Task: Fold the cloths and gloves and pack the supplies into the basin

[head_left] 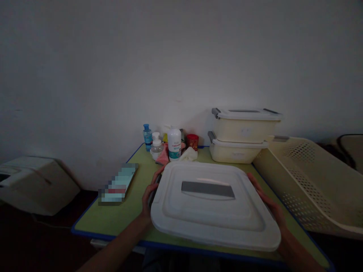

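Observation:
A large white storage box with a lid and a grey handle strip on top sits right in front of me on the green table. My left hand grips its left side, fingers curled round the grey latch there. My right hand lies against the box's right edge, fingers wrapped along the side.
Two stacked cream boxes with grey latches stand at the back right. Bottles, a red jar and cloths crowd the back middle. A flat packet lies at left. A perforated cream basket stands off the table's right edge.

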The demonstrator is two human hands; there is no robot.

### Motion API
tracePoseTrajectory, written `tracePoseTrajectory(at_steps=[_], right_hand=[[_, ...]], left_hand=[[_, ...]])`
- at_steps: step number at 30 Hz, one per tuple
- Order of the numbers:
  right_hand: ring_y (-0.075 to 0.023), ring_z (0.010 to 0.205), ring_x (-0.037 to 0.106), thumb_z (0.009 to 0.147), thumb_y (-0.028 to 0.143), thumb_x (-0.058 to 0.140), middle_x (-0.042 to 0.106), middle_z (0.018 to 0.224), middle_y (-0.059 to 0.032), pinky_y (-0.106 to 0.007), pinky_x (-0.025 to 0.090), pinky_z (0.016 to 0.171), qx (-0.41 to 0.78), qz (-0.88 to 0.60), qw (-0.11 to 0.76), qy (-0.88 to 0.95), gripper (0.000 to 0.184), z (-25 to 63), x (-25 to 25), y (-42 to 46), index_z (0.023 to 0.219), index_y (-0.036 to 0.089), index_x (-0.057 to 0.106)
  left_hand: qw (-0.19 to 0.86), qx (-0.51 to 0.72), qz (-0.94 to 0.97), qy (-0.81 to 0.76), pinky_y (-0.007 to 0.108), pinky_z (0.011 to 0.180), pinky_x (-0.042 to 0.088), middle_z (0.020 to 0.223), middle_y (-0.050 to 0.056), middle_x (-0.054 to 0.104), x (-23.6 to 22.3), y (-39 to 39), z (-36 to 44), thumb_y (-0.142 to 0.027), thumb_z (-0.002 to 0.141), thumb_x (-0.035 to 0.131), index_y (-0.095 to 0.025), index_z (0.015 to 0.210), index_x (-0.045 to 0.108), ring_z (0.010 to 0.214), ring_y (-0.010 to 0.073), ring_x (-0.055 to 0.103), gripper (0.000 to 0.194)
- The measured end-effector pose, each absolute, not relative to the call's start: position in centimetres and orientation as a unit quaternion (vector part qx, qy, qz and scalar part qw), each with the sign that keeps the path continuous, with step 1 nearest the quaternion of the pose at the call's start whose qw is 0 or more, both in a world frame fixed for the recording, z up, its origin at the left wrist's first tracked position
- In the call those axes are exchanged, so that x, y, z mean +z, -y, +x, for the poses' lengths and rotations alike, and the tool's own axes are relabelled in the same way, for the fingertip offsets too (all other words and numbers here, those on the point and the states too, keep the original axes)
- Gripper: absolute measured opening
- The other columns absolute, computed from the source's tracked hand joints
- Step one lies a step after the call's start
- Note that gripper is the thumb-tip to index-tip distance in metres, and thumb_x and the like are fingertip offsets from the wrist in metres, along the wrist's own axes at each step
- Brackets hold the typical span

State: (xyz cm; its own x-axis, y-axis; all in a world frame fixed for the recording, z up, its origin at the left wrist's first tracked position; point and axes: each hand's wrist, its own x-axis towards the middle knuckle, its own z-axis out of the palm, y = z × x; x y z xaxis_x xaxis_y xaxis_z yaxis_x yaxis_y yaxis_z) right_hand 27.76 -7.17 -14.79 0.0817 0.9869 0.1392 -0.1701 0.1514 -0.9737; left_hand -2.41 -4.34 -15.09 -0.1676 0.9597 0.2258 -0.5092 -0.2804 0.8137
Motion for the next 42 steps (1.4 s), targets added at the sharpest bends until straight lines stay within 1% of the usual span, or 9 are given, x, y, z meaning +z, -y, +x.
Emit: tracePoseTrajectory(at_steps=[5, 10, 14, 18, 20, 23, 27, 32, 42], right_hand=[[-0.0255, 0.120, 0.045, 0.072, 0.048, 0.058, 0.054, 0.126, 0.0056, -0.042, 0.038, 0.101, 0.510, -0.438, 0.606, 0.425, 0.040, 28.0, -13.5, 7.0, 0.111, 0.038, 0.058], [-0.0238, 0.123, 0.042, 0.070, 0.047, 0.063, 0.056, 0.124, 0.0047, -0.039, 0.032, 0.104, 0.438, -0.472, 0.613, 0.458, 0.033, 27.4, -11.7, 7.8, 0.101, 0.036, 0.064], [-0.0270, 0.119, 0.046, 0.072, 0.049, 0.061, 0.057, 0.124, -0.0014, -0.043, 0.036, 0.101, 0.377, -0.505, 0.578, 0.519, 0.041, 28.3, -11.2, 8.0, 0.107, 0.029, 0.063], [-0.0286, 0.118, 0.047, 0.076, 0.052, 0.055, 0.059, 0.120, -0.0031, -0.047, 0.032, 0.102, 0.249, -0.552, 0.547, 0.577, 0.044, 29.9, -10.8, 9.1, 0.113, 0.028, 0.061], [-0.0294, 0.119, 0.046, 0.077, 0.053, 0.052, 0.059, 0.119, -0.0028, -0.048, 0.032, 0.102, 0.193, -0.575, 0.522, 0.600, 0.043, 30.4, -10.5, 10.4, 0.112, 0.030, 0.061], [-0.0298, 0.118, 0.046, 0.079, 0.053, 0.048, 0.059, 0.120, -0.0018, -0.049, 0.035, 0.100, 0.131, -0.584, 0.487, 0.636, 0.041, 30.7, -9.9, 12.8, 0.113, 0.034, 0.060], [-0.0315, 0.116, 0.047, 0.077, 0.051, 0.051, 0.057, 0.123, -0.0035, -0.050, 0.041, 0.094, 0.077, -0.585, 0.437, 0.679, 0.044, 30.4, -9.8, 15.2, 0.117, 0.033, 0.057], [-0.0308, 0.117, 0.047, 0.074, 0.044, 0.058, 0.053, 0.127, -0.0056, -0.047, 0.043, 0.093, 0.045, -0.583, 0.392, 0.710, 0.051, 29.9, -10.7, 16.0, 0.123, 0.030, 0.052], [-0.0314, 0.111, 0.052, 0.070, 0.047, 0.064, 0.058, 0.120, -0.0062, -0.051, 0.034, 0.098, 0.033, -0.554, 0.455, 0.696, 0.055, 28.7, -11.3, 15.7, 0.120, 0.026, 0.056]], left_hand=[[0.512, 0.681, 0.406, -0.331, 0.038, 0.106, 0.027, 0.123, 0.004, 0.056, -14.0, 5.2, -2.6, -0.034, 0.066, 0.052, -0.020, 0.103, 0.063, 0.125, 0.0276, 0.038, 0.042], [0.512, 0.652, 0.426, -0.363, 0.037, 0.107, 0.026, 0.123, 0.007, 0.057, -13.0, 5.9, -3.4, -0.035, 0.065, 0.061, -0.017, 0.103, 0.065, 0.125, 0.0287, 0.039, 0.043], [0.485, 0.604, 0.484, -0.407, 0.040, 0.107, 0.026, 0.127, 0.010, 0.053, -12.9, 6.3, -4.7, -0.043, 0.072, 0.059, -0.015, 0.113, 0.060, 0.124, 0.0282, 0.041, 0.049], [0.359, 0.586, 0.557, -0.466, 0.040, 0.110, 0.020, 0.129, 0.007, 0.052, -12.3, 7.3, -6.4, -0.046, 0.079, 0.052, -0.017, 0.115, 0.059, 0.126, 0.0245, 0.038, 0.047], [0.319, 0.558, 0.601, -0.476, 0.041, 0.110, 0.020, 0.129, 0.005, 0.051, -11.7, 8.2, -7.3, -0.046, 0.079, 0.052, -0.021, 0.115, 0.059, 0.126, 0.0242, 0.039, 0.045], [0.304, 0.505, 0.661, -0.464, 0.044, 0.110, 0.018, 0.129, 0.003, 0.051, -11.3, 9.8, -8.1, -0.048, 0.077, 0.054, -0.027, 0.118, 0.057, 0.127, 0.0251, 0.037, 0.046], [0.291, 0.461, 0.707, -0.450, 0.048, 0.110, 0.011, 0.132, 0.000, 0.047, -11.4, 11.3, -8.2, -0.049, 0.072, 0.061, -0.033, 0.122, 0.052, 0.130, 0.0259, 0.030, 0.053], [0.263, 0.418, 0.718, -0.490, 0.051, 0.109, 0.012, 0.136, 0.002, 0.042, -11.5, 11.8, -7.8, -0.049, 0.067, 0.065, -0.033, 0.125, 0.047, 0.130, 0.0271, 0.030, 0.063], [0.227, 0.431, 0.712, -0.505, 0.053, 0.107, 0.017, 0.130, 0.002, 0.048, -11.3, 11.3, -7.5, -0.047, 0.064, 0.068, -0.032, 0.117, 0.055, 0.126, 0.0277, 0.036, 0.057]])
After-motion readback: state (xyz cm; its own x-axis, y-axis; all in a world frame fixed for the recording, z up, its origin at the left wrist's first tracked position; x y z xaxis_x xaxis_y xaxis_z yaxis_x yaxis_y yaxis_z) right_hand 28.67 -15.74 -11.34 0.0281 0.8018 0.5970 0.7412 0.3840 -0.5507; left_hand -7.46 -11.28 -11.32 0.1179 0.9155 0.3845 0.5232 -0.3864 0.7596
